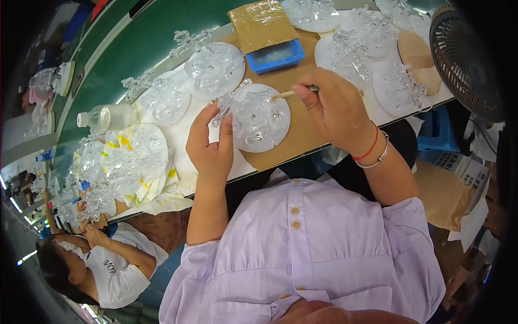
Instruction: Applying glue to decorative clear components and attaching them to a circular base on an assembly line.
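Note:
My left hand [210, 143] pinches a small clear glass ornament piece [225, 108] at the edge of a round white disc [272, 137] that carries several clear glass figures. My right hand [334, 110] grips a thin wooden stick [286, 94], its tip pointing left toward the figures on the disc. The disc lies on a brown board [302, 140] at the near edge of the table. A red string and a silver bracelet circle my right wrist.
More white discs with glass figures [215, 69] cover the table. A blue tray [276, 56] sits beside a taped brown package [263, 22]. A clear plastic bottle [108, 116] lies at left. A black fan [467, 59] stands right. Another person [108, 264] sits lower left.

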